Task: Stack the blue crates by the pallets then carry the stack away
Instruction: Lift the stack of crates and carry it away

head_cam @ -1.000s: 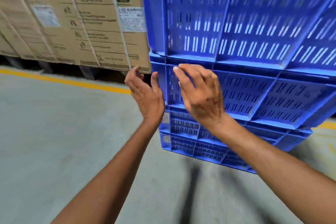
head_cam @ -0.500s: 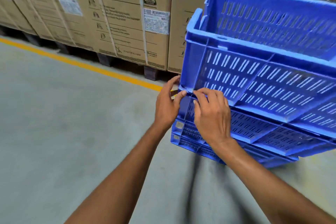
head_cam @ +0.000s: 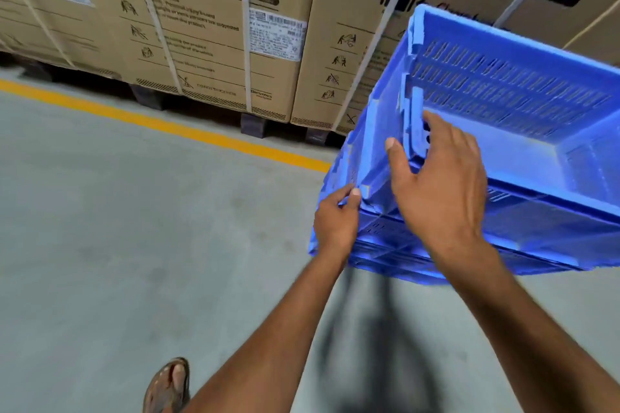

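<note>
A stack of blue slotted crates stands on the grey floor at the right. The top crate point(head_cam: 523, 100) sits tilted, its open inside facing me, over the lower crates point(head_cam: 469, 245). My left hand point(head_cam: 337, 221) pinches the near left corner of the stack, where the top crate meets the one below. My right hand point(head_cam: 439, 184) lies over the top crate's near left rim, fingers curled on the rim and thumb spread out. The stack's right part runs out of view.
Tall cardboard boxes point(head_cam: 208, 20) with white straps stand on dark pallets point(head_cam: 253, 126) behind the crates. A yellow line point(head_cam: 161, 126) crosses the concrete floor in front of them. My sandalled foot point(head_cam: 169, 386) shows at the bottom edge.
The view has risen and now looks down into the top crate. My right hand moved up from the crate joint onto the top crate's rim. My left hand stays at the stack's corner.
</note>
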`<state>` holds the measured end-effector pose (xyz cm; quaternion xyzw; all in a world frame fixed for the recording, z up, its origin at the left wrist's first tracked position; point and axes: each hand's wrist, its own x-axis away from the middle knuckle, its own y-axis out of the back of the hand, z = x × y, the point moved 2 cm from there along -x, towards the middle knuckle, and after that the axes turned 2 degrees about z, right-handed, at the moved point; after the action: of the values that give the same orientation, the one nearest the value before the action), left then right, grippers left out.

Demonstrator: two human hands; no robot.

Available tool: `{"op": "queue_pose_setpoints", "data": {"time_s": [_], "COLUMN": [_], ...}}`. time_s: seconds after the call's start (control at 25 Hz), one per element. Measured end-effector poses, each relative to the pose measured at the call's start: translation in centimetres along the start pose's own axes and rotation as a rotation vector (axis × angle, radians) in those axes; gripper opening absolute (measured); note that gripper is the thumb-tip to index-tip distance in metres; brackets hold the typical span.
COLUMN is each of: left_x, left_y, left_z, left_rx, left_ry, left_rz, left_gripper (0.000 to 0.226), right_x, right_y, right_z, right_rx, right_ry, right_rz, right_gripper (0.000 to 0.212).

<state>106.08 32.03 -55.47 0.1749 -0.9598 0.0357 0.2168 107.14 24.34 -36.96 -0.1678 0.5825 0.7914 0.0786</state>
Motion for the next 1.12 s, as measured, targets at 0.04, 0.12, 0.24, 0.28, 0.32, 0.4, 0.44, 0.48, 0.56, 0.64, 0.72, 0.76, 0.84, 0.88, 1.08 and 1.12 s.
{"op": "queue_pose_setpoints", "data": {"time_s": [0.04, 0.12, 0.24, 0.28, 0.32, 0.4, 0.44, 0.48, 0.56, 0.64, 0.72, 0.76, 0.84, 0.88, 1.08, 1.12], "left_x": [-0.6, -1.7, -2.6, -2.9, -3.0, -3.2, -3.6, -4.5, -7.2, -8.3, -8.1, -8.1, -8.7, -9.6, -14.5, -16.1], "left_y": [0.1, 0.6, 1.4, 1.8, 2.2, 2.5, 2.6, 2.5, 1.7, 1.0, 1.7, 2.4, 4.2, 4.6, 4.0, 3.0], "left_z": [0.0, 0.7, 1.5, 1.4, 1.0, -0.1, -1.1, -2.0, -3.5, -4.5, -5.5, -6.2, -9.4, -12.0, -26.7, -28.7], "left_rx": [-0.025, -0.052, -0.066, -0.079, -0.086, -0.058, -0.046, -0.050, -0.105, -0.212, -0.354, -0.408, -0.518, -0.575, -1.036, -1.178], "left_ry": [0.002, -0.033, -0.062, -0.049, -0.039, -0.060, -0.071, -0.067, -0.047, -0.081, -0.103, -0.129, -0.311, -0.452, -1.081, -1.205], "left_rz": [0.040, 0.094, 0.182, 0.211, 0.230, 0.237, 0.226, 0.216, 0.301, 0.447, 0.542, 0.571, 0.554, 0.519, 0.407, 0.417], "left_gripper": [0.030, 0.025, 0.017, 0.014, 0.013, 0.015, 0.018, 0.025, 0.039, 0.046, 0.054, 0.058, 0.059, 0.058, 0.081, 0.088], "right_x": [-0.9, -2.7, -4.0, -4.2, -4.3, -4.2, -4.2, -4.3, -4.4, -4.4, -4.4, -4.3, -4.1, -4.0, -5.2, -5.5], "right_y": [-0.5, -1.2, -1.3, -1.5, -1.6, -1.7, -1.7, -1.8, -2.0, -2.2, -2.3, -2.3, -2.3, -2.0, -2.1, -2.3], "right_z": [0.8, 2.0, 3.0, 3.5, 3.8, 3.9, 3.9, 3.9, 3.9, 4.0, 4.2, 4.0, 3.8, 3.9, 4.7, 5.1], "right_rx": [0.140, 0.335, 0.383, 0.373, 0.368, 0.391, 0.403, 0.412, 0.422, 0.432, 0.425, 0.415, 0.390, 0.376, 0.384, 0.396], "right_ry": [-0.099, -0.241, -0.389, -0.430, -0.458, -0.484, -0.485, -0.481, -0.471, -0.465, -0.467, -0.460, -0.425, -0.414, -0.499, -0.564], "right_rz": [0.091, 0.206, 0.350, 0.374, 0.372, 0.343, 0.340, 0.340, 0.329, 0.301, 0.291, 0.288, 0.287, 0.273, 0.273, 0.242], "right_gripper": [0.050, 0.045, 0.049, 0.051, 0.050, 0.042, 0.039, 0.038, 0.036, 0.033, 0.031, 0.031, 0.034, 0.038, 0.036, 0.034]}}
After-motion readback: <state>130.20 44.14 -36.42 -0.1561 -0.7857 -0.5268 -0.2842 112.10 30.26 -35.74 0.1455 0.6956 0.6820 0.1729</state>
